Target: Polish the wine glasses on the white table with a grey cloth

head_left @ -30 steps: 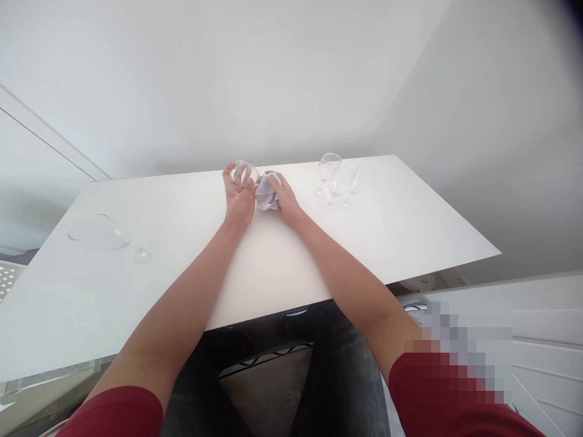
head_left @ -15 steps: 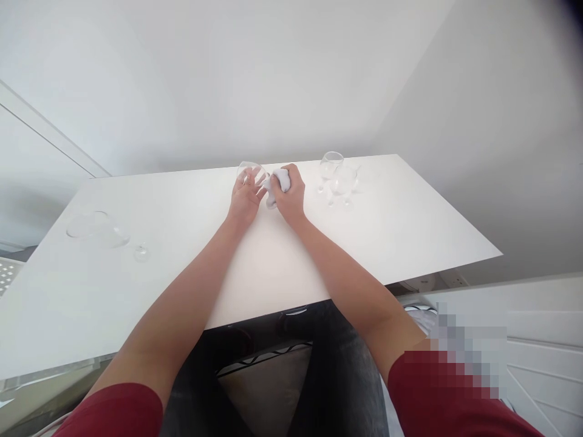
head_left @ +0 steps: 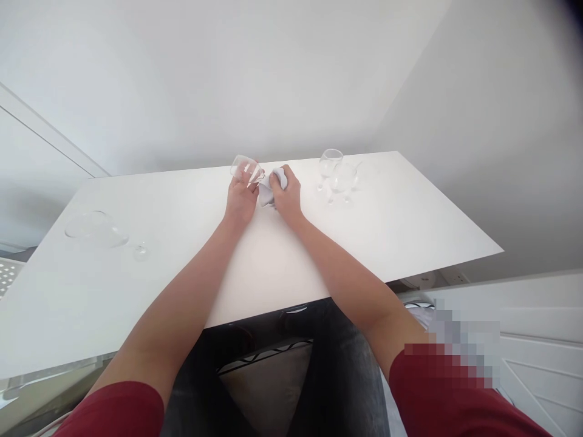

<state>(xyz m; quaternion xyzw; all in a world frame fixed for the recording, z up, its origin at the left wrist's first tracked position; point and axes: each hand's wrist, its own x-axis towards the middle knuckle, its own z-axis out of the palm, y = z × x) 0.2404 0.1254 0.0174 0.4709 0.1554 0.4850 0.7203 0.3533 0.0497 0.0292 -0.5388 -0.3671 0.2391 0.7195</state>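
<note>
A clear wine glass (head_left: 245,167) is tilted in my left hand (head_left: 241,197), its bowl resting against the palm and curved fingers. Beside it, my right hand (head_left: 289,193) grips a crumpled white cloth (head_left: 266,192) at the stem end of the glass. The cloth hides the foot of the glass, so how far it wraps round cannot be told. Both hands are close together above the far edge of the white table (head_left: 268,261).
Several clear stemmed glasses (head_left: 331,162) stand close together to the right of my hands. At the left, a larger clear glass (head_left: 96,229) lies on its side on the table. A wall (head_left: 255,79) rises behind the far edge.
The wine glass has turned in my left hand, and its bowl now shows higher and more side-on. My right hand and the cloth have shifted slightly left.
</note>
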